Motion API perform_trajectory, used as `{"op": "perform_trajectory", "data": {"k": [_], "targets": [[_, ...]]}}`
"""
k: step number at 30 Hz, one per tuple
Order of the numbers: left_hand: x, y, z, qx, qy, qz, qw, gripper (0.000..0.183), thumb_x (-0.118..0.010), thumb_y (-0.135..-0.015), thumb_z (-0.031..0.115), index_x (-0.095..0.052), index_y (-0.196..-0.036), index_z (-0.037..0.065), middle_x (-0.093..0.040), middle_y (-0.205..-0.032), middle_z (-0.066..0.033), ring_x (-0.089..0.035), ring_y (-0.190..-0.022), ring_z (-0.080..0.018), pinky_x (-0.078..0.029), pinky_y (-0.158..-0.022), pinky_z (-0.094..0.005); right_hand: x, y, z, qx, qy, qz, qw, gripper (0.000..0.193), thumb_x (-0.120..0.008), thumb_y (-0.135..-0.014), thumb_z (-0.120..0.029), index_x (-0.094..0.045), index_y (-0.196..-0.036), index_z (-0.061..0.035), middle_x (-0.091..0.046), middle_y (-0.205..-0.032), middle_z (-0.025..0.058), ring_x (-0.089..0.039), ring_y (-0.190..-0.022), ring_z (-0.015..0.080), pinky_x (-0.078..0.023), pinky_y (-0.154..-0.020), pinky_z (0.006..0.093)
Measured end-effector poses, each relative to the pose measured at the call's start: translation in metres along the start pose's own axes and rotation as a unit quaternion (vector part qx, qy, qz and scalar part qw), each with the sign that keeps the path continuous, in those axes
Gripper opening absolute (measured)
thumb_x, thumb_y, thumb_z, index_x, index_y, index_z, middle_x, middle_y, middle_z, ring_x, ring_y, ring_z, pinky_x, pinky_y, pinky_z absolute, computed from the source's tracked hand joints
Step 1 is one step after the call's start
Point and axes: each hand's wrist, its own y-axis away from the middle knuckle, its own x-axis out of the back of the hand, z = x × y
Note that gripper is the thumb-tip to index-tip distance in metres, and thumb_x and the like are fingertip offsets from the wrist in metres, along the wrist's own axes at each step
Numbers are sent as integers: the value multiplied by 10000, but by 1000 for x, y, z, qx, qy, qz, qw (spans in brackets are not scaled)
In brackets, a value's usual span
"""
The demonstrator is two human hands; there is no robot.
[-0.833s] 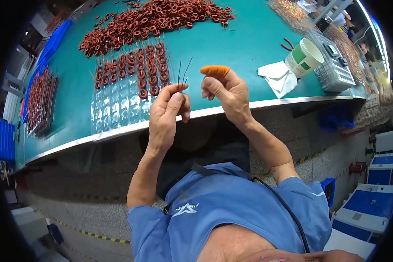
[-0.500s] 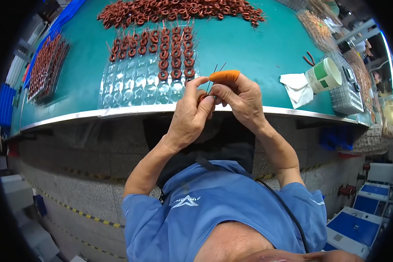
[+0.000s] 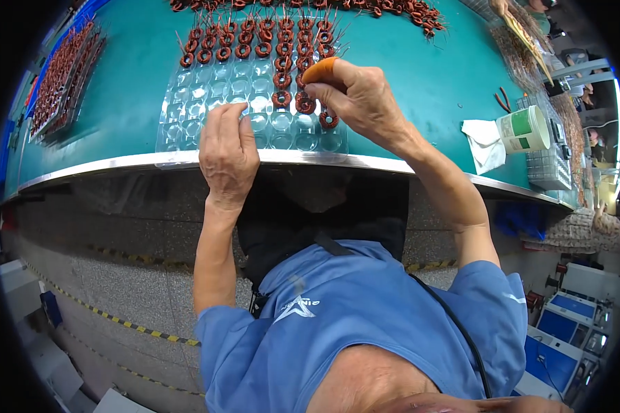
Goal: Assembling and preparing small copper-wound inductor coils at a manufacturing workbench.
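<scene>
Hands over a clear plastic blister tray (image 3: 207, 131) of copper-wound ring coils.

The right hand (image 3: 362, 100), orange cot on one finger, pinches a small copper-wound ring coil (image 3: 305, 104) at upper centre over the tray's right columns. The left hand (image 3: 227, 155), released, lies flat on the tray's near edge, farther from it.

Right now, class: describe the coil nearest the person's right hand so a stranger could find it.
Start at the green table, then the clear blister tray at its near edge. The copper ring coil sits just below the right hand, alone in the tray's nearest filled pocket.
</scene>
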Motion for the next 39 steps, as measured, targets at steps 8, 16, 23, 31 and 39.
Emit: {"op": "perform_trajectory", "data": {"k": [8, 16, 23, 31, 39], "targets": [[-2, 8, 0, -15, -60, -39, 997, 155, -568, -873, 21, -644, -1008, 6, -634, -986, -175, -606, -937, -341, -475, -825, -413, -15, 5, 24, 54, 74, -52, 994, 186, -657, -819, -144, -617, -986, -73, -625, -779, 141, -637, -741, 333, -505, -632, 402], [-3, 1, 10, -26, -40, -31, 998, 129, -530, -885, -4, -625, -970, -24, -625, -948, -177, -601, -881, -348, -468, -790, -415, 57, 1, 57, 122, 209, 173, 955, 320, -675, -807, -95, -552, -1093, -19, -586, -1029, 139, -629, -844, 295, -540, -697, 359], [-4, 3, 9, -15, -47, -38, 998, 144, -507, -893, 6, -621, -978, -21, -621, -958, -166, -601, -896, -338, -464, -802, -406, 117, -31, 187, -27, 433, 235, 870, 399, -638, -849, -223, -538, -1176, -18, -459, -1292, 256, -431, -1211, 410, -414, -947, 547], [-5, 2, 11, -26, -53, -40, 997, 155, -473, -921, 19, -595, -988, -49, -611, -957, -184, -590, -888, -345, -461, -805, -403, 120, -43, 221, -57, 342, 164, 924, 314, -618, -864, -236, -557, -1091, -29, -532, -1130, 187, -493, -1084, 347, -425, -883, 501], [-8, 2, 12, -20, -41, -36, 998, 143, -483, -901, 1, -606, -960, -40, -605, -927, -183, -595, -862, -350, -466, -776, -414, 138, -68, 241, -81, 402, 249, 877, 192, -578, -841, -148, -570, -974, -10, -546, -1047, 202, -501, -1058, 352, -399, -877, 480]]}}
